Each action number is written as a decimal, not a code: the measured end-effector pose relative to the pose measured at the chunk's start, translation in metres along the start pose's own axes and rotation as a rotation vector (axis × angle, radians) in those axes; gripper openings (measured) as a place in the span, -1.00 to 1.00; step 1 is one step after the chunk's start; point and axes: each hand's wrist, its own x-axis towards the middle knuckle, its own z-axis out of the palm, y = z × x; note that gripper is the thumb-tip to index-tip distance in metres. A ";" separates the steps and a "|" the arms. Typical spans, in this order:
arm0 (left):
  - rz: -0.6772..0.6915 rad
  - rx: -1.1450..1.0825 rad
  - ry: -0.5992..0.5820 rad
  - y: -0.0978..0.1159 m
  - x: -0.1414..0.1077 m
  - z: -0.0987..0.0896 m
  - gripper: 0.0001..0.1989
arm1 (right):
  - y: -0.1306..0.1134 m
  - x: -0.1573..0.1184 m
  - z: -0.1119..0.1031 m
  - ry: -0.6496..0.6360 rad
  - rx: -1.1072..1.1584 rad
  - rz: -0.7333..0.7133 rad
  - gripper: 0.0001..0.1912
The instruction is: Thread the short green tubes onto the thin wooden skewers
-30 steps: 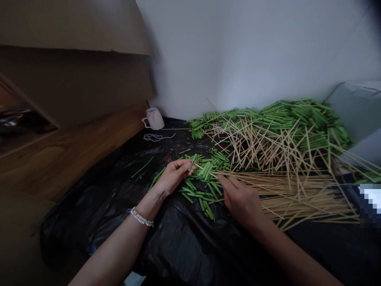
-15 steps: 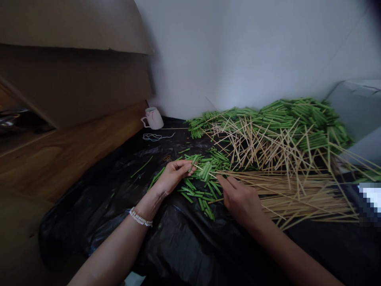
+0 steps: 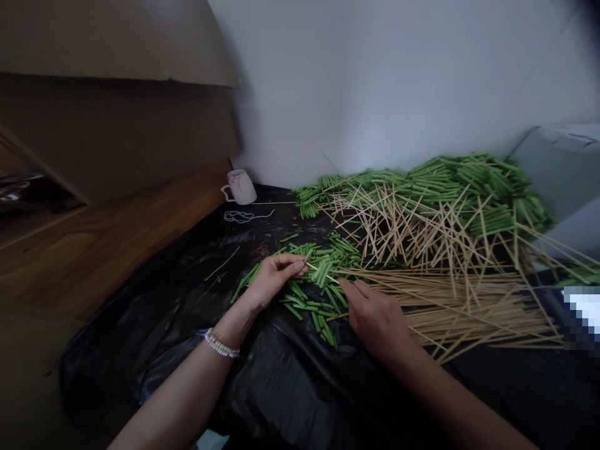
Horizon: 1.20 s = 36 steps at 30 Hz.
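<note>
My left hand (image 3: 276, 278), with a beaded bracelet (image 3: 221, 344) on its wrist, pinches a short cut green stalk (image 3: 307, 254) at the left tip of a thin wooden skewer (image 3: 332, 279). Several green stalk pieces (image 3: 322, 273) sit side by side across that skewer. My right hand (image 3: 377, 315) is closed around the skewer on the right of these pieces. Its fingertips are partly hidden. Under and around both hands lies a loose pile of cut green stalks (image 3: 304, 306).
Bare skewers (image 3: 487, 319) lie right of my right hand. Behind them, skewered green stalks (image 3: 450, 181) are heaped by the wall. A white mug (image 3: 242, 187) and a tangled string (image 3: 241, 217) are at the back left. Black plastic sheeting (image 3: 281, 387) covers the surface; a cardboard box (image 3: 140, 137) stands left.
The green stalk at my left fingertips now stands up above them by the skewer tip. My hands have barely moved, and the view has shifted slightly.
</note>
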 end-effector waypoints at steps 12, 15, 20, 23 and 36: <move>-0.097 -0.276 -0.032 -0.002 0.002 -0.002 -0.79 | 0.000 -0.002 0.002 0.063 0.041 -0.022 -0.64; -0.117 -0.282 -0.028 -0.001 0.000 0.000 -0.78 | -0.001 -0.003 0.004 0.061 0.048 -0.020 -0.65; -0.101 -0.252 -0.021 0.002 -0.001 0.002 -0.77 | -0.002 -0.003 0.004 0.057 0.069 -0.008 -0.64; -0.097 -0.223 -0.027 0.001 -0.001 0.001 -0.78 | -0.002 -0.003 0.005 0.035 0.110 0.008 -0.63; -0.041 -0.043 -0.086 0.002 -0.006 0.010 -0.77 | -0.005 -0.001 0.004 0.042 0.101 -0.012 -0.66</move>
